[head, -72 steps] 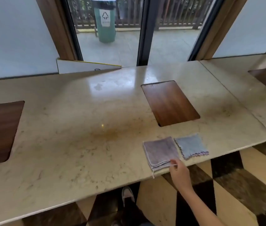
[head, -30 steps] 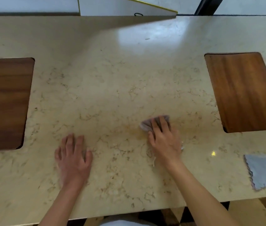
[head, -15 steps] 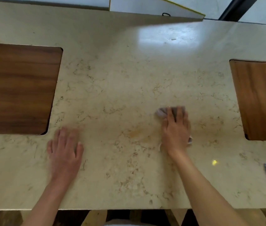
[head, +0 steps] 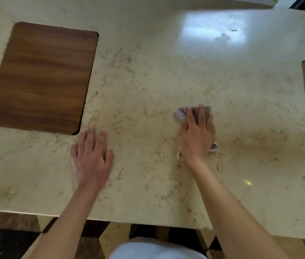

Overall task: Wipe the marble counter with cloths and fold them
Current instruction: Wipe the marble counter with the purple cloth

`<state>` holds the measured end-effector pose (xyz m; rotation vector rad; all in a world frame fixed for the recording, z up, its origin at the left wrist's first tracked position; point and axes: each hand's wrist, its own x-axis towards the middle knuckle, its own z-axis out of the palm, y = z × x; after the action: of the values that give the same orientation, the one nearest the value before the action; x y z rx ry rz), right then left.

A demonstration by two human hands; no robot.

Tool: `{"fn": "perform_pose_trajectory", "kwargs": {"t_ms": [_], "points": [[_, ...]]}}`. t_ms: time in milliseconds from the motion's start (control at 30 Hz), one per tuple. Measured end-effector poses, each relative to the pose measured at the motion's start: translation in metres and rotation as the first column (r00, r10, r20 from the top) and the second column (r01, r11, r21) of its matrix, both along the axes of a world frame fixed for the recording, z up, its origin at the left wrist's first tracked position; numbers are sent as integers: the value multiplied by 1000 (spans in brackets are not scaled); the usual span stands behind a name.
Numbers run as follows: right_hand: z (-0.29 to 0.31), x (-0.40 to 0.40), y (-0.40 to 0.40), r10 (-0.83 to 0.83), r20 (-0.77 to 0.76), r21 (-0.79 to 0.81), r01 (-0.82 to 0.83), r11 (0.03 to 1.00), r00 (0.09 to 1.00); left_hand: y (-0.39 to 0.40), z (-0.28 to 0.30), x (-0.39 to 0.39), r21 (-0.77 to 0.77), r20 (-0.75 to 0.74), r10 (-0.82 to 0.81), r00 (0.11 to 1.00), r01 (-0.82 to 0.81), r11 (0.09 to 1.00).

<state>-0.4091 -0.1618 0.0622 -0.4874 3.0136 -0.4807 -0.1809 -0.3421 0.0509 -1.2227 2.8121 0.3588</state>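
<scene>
Fingers (head: 201, 116) of right hand (head: 196, 139) pressed flat, pinning grey cloth (head: 180, 114) to marble counter (head: 166, 71) mid-width, nearer the front edge. Left hand (head: 91, 157) flat, fingers spread wide, empty, beside wood inset (head: 39, 77) near corner.

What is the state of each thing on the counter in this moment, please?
cloth: bunched, pressed flat on the marble under the right hand
right hand: palm down on the cloth
left hand: empty, flat on the marble counter
wooden insets: bare
</scene>
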Motion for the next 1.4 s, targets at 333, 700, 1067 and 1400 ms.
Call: {"fn": "perform_pose_trajectory", "kwargs": {"t_ms": [333, 700, 1067, 1400], "points": [[-5, 75, 89, 648, -108, -28, -654, 756, 754, 0, 0, 3, 21, -37, -8, 999, 8, 1000], [9, 73, -57, 577, 36, -64, -574, 816, 816, -5, 15, -7, 35, -164, 49, 985, -44, 998], [-5, 0, 156, -79, -51, 103, 84, 991, 996, -95, 3, -174, -16, 55, -576, 815, 578, 816], [-3, 122, -52, 495, -17, -30, -496, 868, 868, -95, 0, -174, -73, 37, -589, 807, 590, 804]]}}
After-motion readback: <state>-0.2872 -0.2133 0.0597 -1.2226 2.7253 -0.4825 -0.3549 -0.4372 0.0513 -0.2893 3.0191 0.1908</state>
